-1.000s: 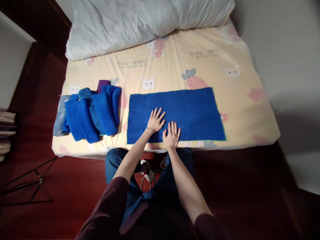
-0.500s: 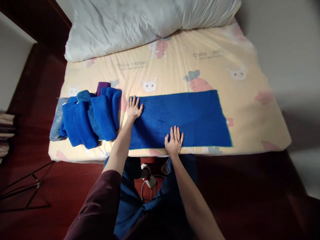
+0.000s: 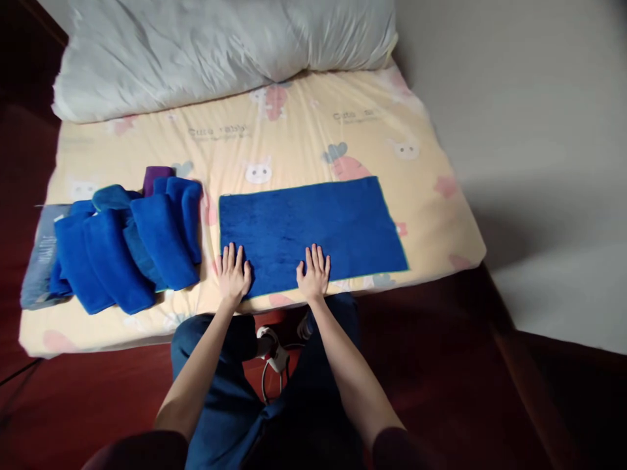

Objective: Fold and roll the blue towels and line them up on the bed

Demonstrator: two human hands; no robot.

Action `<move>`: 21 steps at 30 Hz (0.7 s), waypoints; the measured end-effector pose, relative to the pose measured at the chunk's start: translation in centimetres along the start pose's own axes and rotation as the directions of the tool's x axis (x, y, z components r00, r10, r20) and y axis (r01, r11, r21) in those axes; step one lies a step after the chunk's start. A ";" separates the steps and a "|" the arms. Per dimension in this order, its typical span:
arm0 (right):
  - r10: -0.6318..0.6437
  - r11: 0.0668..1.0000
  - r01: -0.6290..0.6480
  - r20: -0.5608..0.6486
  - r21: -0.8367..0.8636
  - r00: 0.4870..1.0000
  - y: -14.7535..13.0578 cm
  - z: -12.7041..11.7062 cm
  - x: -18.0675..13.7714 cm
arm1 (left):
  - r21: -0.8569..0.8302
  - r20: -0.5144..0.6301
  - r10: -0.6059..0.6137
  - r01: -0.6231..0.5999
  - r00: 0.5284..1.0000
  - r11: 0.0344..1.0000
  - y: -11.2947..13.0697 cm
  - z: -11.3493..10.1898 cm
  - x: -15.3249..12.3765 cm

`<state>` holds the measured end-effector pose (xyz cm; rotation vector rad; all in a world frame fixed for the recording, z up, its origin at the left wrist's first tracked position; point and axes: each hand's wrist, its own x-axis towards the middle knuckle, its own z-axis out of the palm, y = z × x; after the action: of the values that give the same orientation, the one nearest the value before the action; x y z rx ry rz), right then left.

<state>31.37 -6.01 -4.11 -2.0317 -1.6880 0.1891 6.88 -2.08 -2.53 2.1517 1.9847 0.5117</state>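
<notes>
A blue towel (image 3: 313, 219) with a thin green edging lies spread flat on the bed, its long side along the front edge. My left hand (image 3: 234, 274) rests palm down on the towel's near left corner, fingers stretched out. Farther right, my right hand (image 3: 314, 271) lies flat on the near edge around the middle, fingers spread. Neither hand grips anything. To the left is a heap of folded blue towels (image 3: 120, 254), with a folded purple towel (image 3: 157, 179) at its back.
The bed (image 3: 289, 140) wears a yellow sheet printed with rabbits and carrots. A bulky grey-white quilt (image 3: 220, 52) lies across its back. Folded denim (image 3: 44, 254) sits at the heap's left. Below the front edge, a white power strip with cables (image 3: 277, 359) is near my legs.
My left hand has moved from the towel's far left corner down to its near left corner. My right hand stays on the near edge. The view has shifted to the right.
</notes>
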 end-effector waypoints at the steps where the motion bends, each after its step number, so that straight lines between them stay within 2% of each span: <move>1: -0.003 1.000 0.003 0.001 -0.012 1.000 0.0 0.0 0.0 | -0.012 -0.024 -0.019 0.019 1.000 1.000 0.0 0.1 -0.9; 3: -0.004 0.999 0.005 0.011 -0.038 1.000 -0.1 0.0 0.1 | -0.038 -0.059 -0.033 0.031 0.998 0.999 -0.1 0.3 -1.5; 9: 0.001 0.995 0.008 0.094 -0.099 0.996 -0.3 -0.2 0.5 | -0.097 -0.126 -0.021 0.009 0.992 0.995 -0.4 0.7 -0.5; 15: -0.006 0.995 0.022 0.165 -0.096 0.986 -0.4 -0.7 0.6 | -0.125 -0.185 -0.020 -0.003 0.982 0.992 -0.6 1.1 -0.7; 18: -0.094 0.994 0.103 0.204 -0.035 0.975 -0.6 -0.5 3.0 | -0.128 -0.205 -0.011 -0.016 0.979 0.992 -0.8 1.4 -0.7; 21: -0.280 0.959 0.278 0.267 0.045 0.922 -0.2 -0.2 7.8 | -0.120 -0.227 0.003 -0.031 0.974 0.992 -1.1 1.7 -0.7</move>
<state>33.02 1.37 -2.33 -1.7963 -2.1207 0.3887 6.38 -2.47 -4.58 2.1186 1.9869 0.8946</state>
